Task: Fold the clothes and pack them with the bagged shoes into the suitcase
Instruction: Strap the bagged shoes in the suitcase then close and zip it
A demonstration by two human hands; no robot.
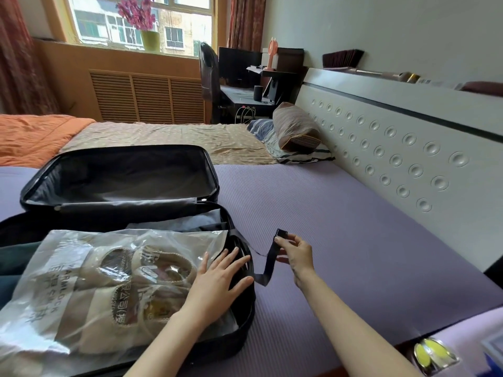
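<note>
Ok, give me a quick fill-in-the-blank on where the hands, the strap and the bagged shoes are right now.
1. The left hand lies flat on the bagged shoes and grips ____.
2. The right hand pinches the ____ strap near its buckle.
3. The suitcase lies ____ on the purple mat.
4. The bagged shoes sit in its ____ half.
Missing: nothing; black; open; near.

Left hand (pixel 217 281) presses bagged shoes (pixel 141 278); right hand (pixel 295 253) pinches strap (pixel 269 263).
</note>
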